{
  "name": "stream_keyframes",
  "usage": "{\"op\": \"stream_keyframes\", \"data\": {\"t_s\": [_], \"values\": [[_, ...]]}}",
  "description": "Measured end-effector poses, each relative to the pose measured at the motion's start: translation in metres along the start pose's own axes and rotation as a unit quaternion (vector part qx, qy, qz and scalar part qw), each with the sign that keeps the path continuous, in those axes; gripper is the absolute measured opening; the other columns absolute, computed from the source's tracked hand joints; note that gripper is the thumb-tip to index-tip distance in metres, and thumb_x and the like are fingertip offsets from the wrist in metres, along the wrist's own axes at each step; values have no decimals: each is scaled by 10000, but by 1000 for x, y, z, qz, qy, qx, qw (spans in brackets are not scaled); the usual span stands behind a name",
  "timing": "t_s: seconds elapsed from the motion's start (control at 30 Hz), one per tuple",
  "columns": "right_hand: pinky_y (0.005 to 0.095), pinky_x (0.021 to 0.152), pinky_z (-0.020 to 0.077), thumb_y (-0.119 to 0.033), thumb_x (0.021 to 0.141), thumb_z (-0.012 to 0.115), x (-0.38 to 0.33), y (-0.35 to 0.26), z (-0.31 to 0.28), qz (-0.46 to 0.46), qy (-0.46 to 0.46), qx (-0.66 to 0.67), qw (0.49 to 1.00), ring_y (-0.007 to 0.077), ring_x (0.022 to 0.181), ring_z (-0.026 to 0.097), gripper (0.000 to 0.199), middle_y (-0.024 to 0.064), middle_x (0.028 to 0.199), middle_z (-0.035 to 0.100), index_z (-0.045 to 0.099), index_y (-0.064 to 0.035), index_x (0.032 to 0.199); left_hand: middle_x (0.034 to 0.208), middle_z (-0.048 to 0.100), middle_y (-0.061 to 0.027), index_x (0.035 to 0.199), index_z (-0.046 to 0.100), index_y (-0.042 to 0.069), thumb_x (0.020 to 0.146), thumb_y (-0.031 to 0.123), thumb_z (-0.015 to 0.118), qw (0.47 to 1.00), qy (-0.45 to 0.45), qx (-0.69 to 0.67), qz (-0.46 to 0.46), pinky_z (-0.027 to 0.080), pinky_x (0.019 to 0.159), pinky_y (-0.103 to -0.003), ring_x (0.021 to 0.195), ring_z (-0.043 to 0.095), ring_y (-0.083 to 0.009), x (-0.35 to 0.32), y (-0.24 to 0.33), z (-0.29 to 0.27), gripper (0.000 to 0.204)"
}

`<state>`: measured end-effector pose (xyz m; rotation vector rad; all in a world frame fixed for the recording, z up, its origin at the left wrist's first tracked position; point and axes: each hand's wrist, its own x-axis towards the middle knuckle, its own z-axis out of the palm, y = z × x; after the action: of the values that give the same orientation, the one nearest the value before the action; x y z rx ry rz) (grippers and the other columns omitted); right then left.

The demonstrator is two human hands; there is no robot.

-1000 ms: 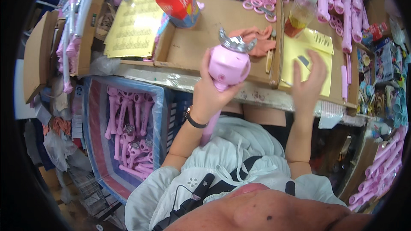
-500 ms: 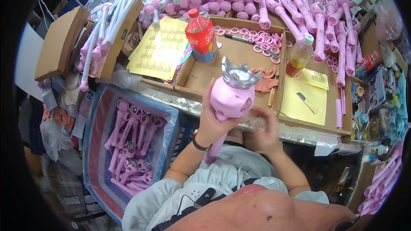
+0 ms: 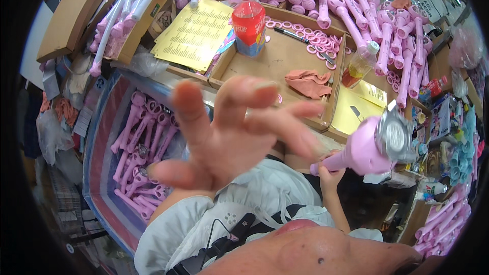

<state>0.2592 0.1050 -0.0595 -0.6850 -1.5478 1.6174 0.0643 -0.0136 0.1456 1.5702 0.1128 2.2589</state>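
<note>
The pink wand (image 3: pixel 360 150) has passed from the left hand (image 3: pixel 235 145) to the right hand (image 3: pixel 331 177), which grips its handle (image 3: pixel 334 162) at near right, the silver crown (image 3: pixel 395 136) pointing right. The left hand is raised, fingers spread, left of it; beyond, an orange cloth (image 3: pixel 309 84) lies in the cardboard tray (image 3: pixel 245 74).

Workshop: heaped pink plastic parts (image 3: pixel 383 51), cardboard trays (image 3: pixel 249 74)

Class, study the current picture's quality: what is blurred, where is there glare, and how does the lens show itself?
Head view: the left hand looks soft, whether from motion or closeness I cannot tell; head view: bright highlights sit on the silver crown of the wand; head view: black corners frame the rounded fisheye image.
</note>
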Motion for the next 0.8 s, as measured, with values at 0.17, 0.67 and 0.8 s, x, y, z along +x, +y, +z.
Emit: {"op": "stream_keyframes", "data": {"t_s": [0.17,0.67,0.8], "values": [[260,633,470,79,690,564,-13,3,-15,34,-1,13,999,131,734,534,283,69,866,521,518,5,959,1367,395,-84,1453,232,163,968,258,446,974,122,-180,67,220,1040,-592,979,581,-229,15,8,62,539],[270,649,483,102,709,544,-21,65,-24,70,-2,56,996,140,754,547,315,73,898,530,523,12,1010,1337,433,-32,1447,272,169,966,225,456,995,77,-53,48,147,1056,-565,958,593,-217,18,0,31,517],[267,666,480,112,714,534,-14,39,-10,49,15,32,998,140,756,548,301,65,891,539,539,14,999,1328,443,-19,1445,283,170,966,217,459,995,67,-54,41,128,1060,-558,952,596,-213,17,4,32,512]]}}
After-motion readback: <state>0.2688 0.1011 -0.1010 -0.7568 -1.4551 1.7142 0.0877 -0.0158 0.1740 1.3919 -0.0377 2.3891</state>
